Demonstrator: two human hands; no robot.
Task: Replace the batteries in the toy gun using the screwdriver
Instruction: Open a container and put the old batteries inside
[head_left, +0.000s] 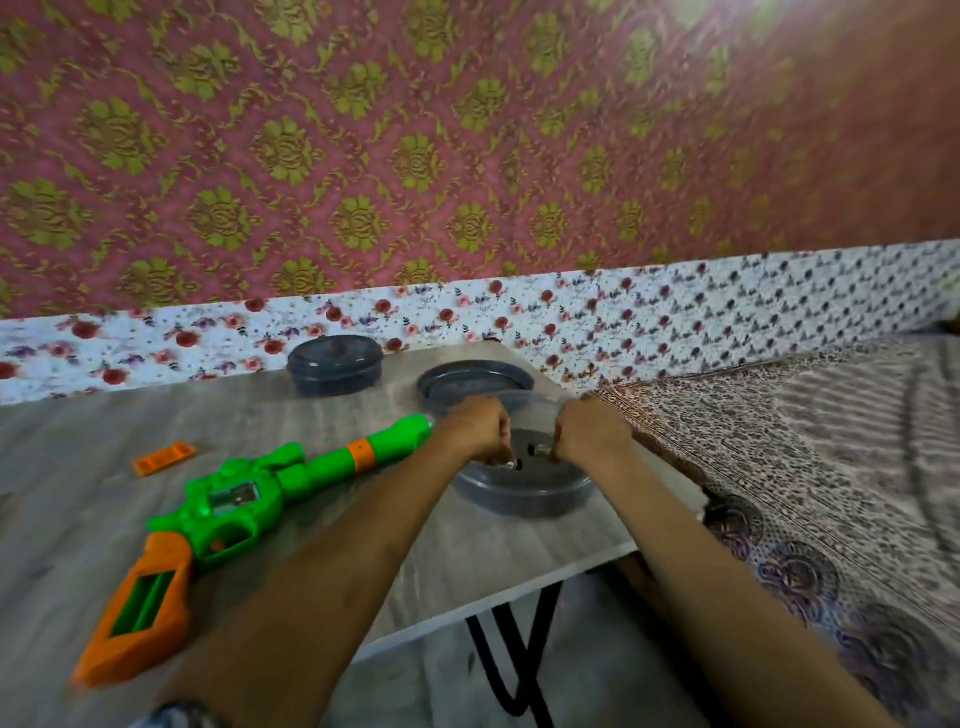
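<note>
Head view, both hands' fingers (501, 451) pinching batteries (540, 451) over grey dish (524, 493), toy gun (228, 514) beside

Grey counter (78, 457) against patterned wall (415, 130). Lidded grey container (335, 366) at rear; empty grey plate (475, 384) beside it. Patterned bed (831, 441) alongside.

Both hands were over the grey dish (524, 491) near the middle of the frame, left hand (475, 428) and right hand (587, 431) each pinching a small battery (540, 451), kinda blurry. The toy gun (228, 512) lay lower left on the tabletop (78, 441), battery slot in the orange grip uncovered, with the little orange cover (165, 458) further left. Two more grey dishes (335, 364) sat behind.
</note>
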